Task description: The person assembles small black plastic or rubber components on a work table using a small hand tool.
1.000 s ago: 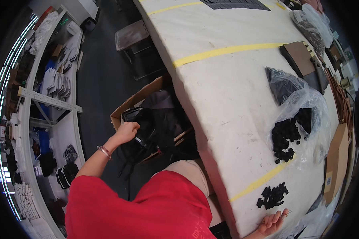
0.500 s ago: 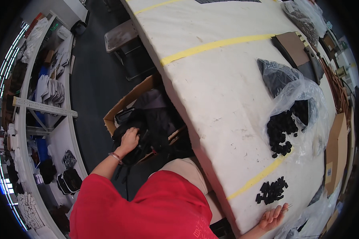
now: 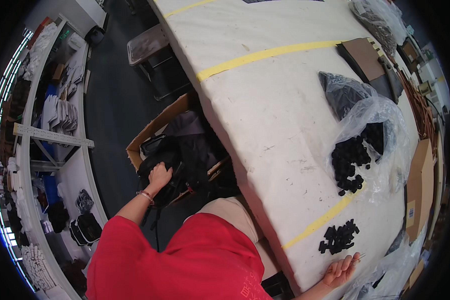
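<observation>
My left hand is closed on a black bag, its fingertips bent down into the dark fabric. The bag lies with other dark bags in an open cardboard box beside the table. On the table's near right part rests my right hand, fingers curled round a thin, pointed metal tool whose kind I cannot make out. Just beyond that hand lies a loose pile of small black plastic pieces. Farther off, more small black pieces spill from a clear plastic bag.
The white-covered table has yellow tape strips across it. Brown and black panels lie at its far right, a cardboard carton along the right edge. A grey stool stands past the box; a loaded shelf rack lines the left.
The whole view has shifted slightly. My left hand's fingers have bent in a little more on the black bag; my right hand has stayed beside the pile.
</observation>
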The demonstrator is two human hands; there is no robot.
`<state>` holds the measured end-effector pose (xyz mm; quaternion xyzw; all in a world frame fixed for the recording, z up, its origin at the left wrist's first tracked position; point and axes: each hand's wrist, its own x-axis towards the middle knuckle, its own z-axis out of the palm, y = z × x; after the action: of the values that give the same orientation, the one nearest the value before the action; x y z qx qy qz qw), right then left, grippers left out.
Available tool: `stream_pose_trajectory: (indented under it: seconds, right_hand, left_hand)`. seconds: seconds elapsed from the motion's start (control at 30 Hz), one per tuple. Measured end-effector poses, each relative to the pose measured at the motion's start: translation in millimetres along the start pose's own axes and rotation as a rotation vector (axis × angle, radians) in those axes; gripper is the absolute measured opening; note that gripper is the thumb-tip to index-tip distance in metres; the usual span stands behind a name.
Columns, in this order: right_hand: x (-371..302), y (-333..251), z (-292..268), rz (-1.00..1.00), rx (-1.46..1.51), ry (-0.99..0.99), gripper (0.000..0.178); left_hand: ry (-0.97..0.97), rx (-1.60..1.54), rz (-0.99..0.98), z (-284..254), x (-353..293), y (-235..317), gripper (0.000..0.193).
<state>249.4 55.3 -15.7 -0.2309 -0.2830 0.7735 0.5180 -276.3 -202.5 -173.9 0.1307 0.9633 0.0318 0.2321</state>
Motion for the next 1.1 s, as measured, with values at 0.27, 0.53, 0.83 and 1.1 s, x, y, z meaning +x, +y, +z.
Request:
stream_pose_trajectory:
  seconds: [0.27, 0.53, 0.83, 1.1]
  right_hand:
    - [-1.3, 0.9, -0.3, -0.02, -0.023, 0.051, 0.035]
    - [-0.4, 1.6, 2.8, -0.018, -0.035, 0.051, 0.033]
    - [0.1, 1.7, 4.3, -0.014, -0.024, 0.069, 0.029]
    - [2.1, 2.5, 6.8, 0.003, -0.016, 0.035, 0.029]
  left_hand:
    - [0.012, 0.016, 0.021, 2.9, -8.1, 6.1, 0.037]
    - [0.069, 0.131, 0.159, 5.1, -13.9, 4.5, 0.04]
    - [0.326, 0.244, 0.536, 14.2, -20.9, -3.5, 0.055]
    - [0.269, 0.261, 0.463, 18.5, -19.9, -4.2, 0.059]
